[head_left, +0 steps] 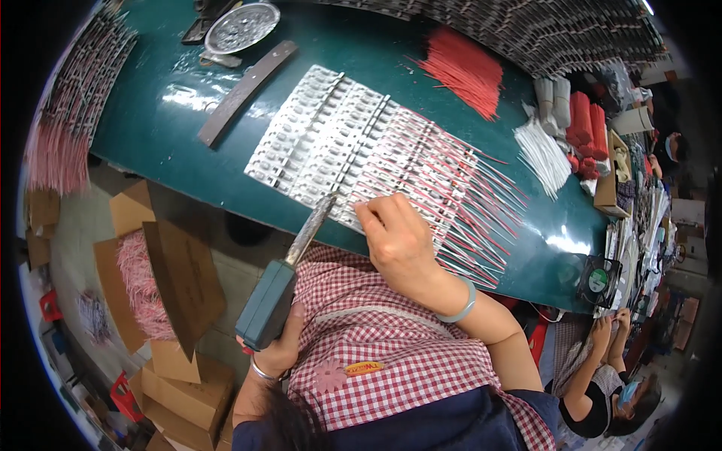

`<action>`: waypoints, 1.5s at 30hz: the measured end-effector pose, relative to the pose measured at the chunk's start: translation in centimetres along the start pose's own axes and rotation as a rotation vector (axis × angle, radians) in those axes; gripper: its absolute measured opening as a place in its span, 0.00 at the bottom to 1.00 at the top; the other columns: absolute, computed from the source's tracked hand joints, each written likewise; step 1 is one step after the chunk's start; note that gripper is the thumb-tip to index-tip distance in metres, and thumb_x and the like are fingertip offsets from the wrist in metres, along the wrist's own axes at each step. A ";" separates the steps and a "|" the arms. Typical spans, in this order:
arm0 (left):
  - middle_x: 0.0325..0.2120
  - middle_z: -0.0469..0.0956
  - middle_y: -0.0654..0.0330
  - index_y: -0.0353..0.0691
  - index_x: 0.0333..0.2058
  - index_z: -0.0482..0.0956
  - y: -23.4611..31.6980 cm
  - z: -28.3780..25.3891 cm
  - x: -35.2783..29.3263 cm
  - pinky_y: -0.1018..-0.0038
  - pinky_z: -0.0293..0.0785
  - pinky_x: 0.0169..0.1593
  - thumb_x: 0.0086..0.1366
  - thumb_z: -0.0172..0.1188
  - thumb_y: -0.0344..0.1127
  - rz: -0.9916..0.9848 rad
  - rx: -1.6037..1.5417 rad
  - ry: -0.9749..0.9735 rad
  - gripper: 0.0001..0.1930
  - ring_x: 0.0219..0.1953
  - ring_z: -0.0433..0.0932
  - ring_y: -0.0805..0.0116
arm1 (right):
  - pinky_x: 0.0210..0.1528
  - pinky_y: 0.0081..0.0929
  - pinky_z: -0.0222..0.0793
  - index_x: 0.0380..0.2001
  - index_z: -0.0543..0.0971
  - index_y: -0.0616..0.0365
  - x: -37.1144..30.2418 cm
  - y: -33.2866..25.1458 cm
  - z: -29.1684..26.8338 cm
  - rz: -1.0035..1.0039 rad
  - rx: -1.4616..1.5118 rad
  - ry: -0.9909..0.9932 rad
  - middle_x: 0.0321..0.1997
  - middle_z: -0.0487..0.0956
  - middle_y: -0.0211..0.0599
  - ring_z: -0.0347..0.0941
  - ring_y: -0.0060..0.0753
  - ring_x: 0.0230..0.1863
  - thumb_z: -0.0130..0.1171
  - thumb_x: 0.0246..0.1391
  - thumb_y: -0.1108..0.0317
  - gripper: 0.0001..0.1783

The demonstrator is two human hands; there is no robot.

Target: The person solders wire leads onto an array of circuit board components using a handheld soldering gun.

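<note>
My left hand (282, 342) is wrapped round the grip of a soldering gun (268, 302) with a dark green body. Its metal barrel points away from me, and the tip is at the near edge of a panel of silvery metal parts (312, 131) on the table. Close to the tip, my right hand (402, 240) is closed in a pinch over the panel; what lies between its fingertips is too small to make out. Red and white wires (481, 214) are laid across the panel's right part, their loose ends hanging out to the right.
A dark curved bar (248, 94) and a silver dish (242, 28) lie at the back left of the green table (165, 143). Red wires (462, 71) and white wires (543, 154) lie right. Cartons (184, 282) stand at left. A co-worker (602, 383) sits at lower right.
</note>
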State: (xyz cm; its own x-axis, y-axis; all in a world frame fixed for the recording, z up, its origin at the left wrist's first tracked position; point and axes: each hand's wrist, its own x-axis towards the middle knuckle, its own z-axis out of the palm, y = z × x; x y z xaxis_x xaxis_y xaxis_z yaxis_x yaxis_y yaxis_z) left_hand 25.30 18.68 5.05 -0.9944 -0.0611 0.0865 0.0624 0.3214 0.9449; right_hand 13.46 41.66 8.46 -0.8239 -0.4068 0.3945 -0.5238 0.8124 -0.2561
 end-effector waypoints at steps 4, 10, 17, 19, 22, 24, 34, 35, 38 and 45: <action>0.37 0.81 0.58 0.29 0.52 0.78 -1.1 0.5 -0.9 0.79 0.72 0.31 0.63 0.66 0.21 -0.128 -0.049 0.101 0.18 0.27 0.75 0.76 | 0.36 0.34 0.73 0.39 0.82 0.66 0.7 2.9 -2.4 0.019 0.052 0.112 0.34 0.75 0.39 0.73 0.41 0.37 0.61 0.44 0.79 0.14; 0.36 0.80 0.58 0.29 0.51 0.78 -0.7 1.4 1.2 0.79 0.66 0.26 0.65 0.63 0.21 -0.163 -0.175 0.212 0.16 0.23 0.70 0.78 | 0.40 0.38 0.73 0.33 0.84 0.59 2.1 16.3 -6.6 0.249 -0.355 0.232 0.34 0.78 0.38 0.75 0.43 0.39 0.63 0.50 0.77 0.06; 0.48 0.81 0.51 0.27 0.54 0.76 1.3 1.2 2.1 0.67 0.76 0.53 0.66 0.65 0.28 -0.340 -0.210 0.084 0.19 0.49 0.80 0.61 | 0.45 0.34 0.75 0.32 0.85 0.57 8.7 20.8 -2.4 0.038 -0.300 0.167 0.35 0.79 0.34 0.75 0.40 0.42 0.70 0.46 0.70 0.07; 0.48 0.81 0.51 0.27 0.54 0.76 1.5 1.1 1.9 0.67 0.76 0.53 0.66 0.65 0.28 -0.352 -0.211 0.098 0.19 0.49 0.80 0.61 | 0.45 0.35 0.76 0.29 0.84 0.57 9.8 21.4 -1.2 0.023 -0.401 0.083 0.34 0.79 0.34 0.75 0.40 0.42 0.70 0.46 0.69 0.07; 0.41 0.79 0.55 0.28 0.53 0.77 0.2 1.4 1.4 0.72 0.70 0.40 0.66 0.64 0.26 -0.276 -0.190 0.158 0.18 0.36 0.75 0.69 | 0.44 0.36 0.76 0.34 0.85 0.55 10.2 21.8 -0.1 0.107 -0.463 0.045 0.36 0.79 0.33 0.75 0.40 0.44 0.69 0.48 0.70 0.07; 0.34 0.77 0.59 0.30 0.52 0.77 -0.2 1.4 1.2 0.78 0.65 0.26 0.66 0.63 0.24 -0.187 -0.164 0.207 0.16 0.23 0.69 0.78 | 0.44 0.37 0.76 0.32 0.85 0.55 10.1 21.9 0.4 0.094 -0.474 0.074 0.36 0.79 0.33 0.76 0.39 0.43 0.68 0.49 0.70 0.05; 0.36 0.78 0.58 0.29 0.54 0.75 -0.6 1.2 1.7 0.78 0.66 0.25 0.66 0.62 0.22 -0.096 -0.121 0.177 0.18 0.23 0.70 0.78 | 0.38 0.39 0.74 0.33 0.77 0.56 10.8 20.8 -1.0 -0.029 -0.443 0.251 0.33 0.74 0.39 0.73 0.43 0.41 0.57 0.46 0.77 0.09; 0.37 0.79 0.57 0.28 0.54 0.75 -0.8 1.1 1.8 0.78 0.67 0.26 0.66 0.62 0.21 -0.053 -0.094 0.166 0.18 0.23 0.71 0.77 | 0.38 0.39 0.74 0.35 0.76 0.56 11.1 20.2 -1.8 -0.066 -0.436 0.230 0.34 0.74 0.38 0.72 0.43 0.41 0.57 0.46 0.77 0.10; 0.40 0.79 0.56 0.28 0.55 0.75 -0.8 0.8 1.8 0.77 0.69 0.26 0.65 0.62 0.20 -0.032 -0.077 0.157 0.19 0.25 0.73 0.77 | 0.37 0.34 0.74 0.34 0.76 0.55 12.3 17.6 -5.0 -0.207 -0.548 0.091 0.34 0.72 0.34 0.72 0.39 0.41 0.60 0.45 0.75 0.10; 0.48 0.79 0.52 0.30 0.57 0.72 -0.6 0.8 1.2 0.78 0.70 0.27 0.63 0.62 0.19 -0.160 -0.275 0.202 0.22 0.25 0.73 0.76 | 0.39 0.30 0.77 0.26 0.83 0.56 12.0 15.0 -3.2 -0.225 -0.841 -0.310 0.35 0.80 0.34 0.76 0.35 0.44 0.64 0.42 0.73 0.05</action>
State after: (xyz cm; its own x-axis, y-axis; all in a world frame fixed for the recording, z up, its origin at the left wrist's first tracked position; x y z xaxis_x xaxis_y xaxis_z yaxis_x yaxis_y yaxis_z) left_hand 24.04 19.16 4.31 -0.9582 -0.2840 -0.0349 -0.0450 0.0290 0.9986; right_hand -3.63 50.32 12.17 -0.8064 -0.5869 0.0725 -0.4489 0.6873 0.5711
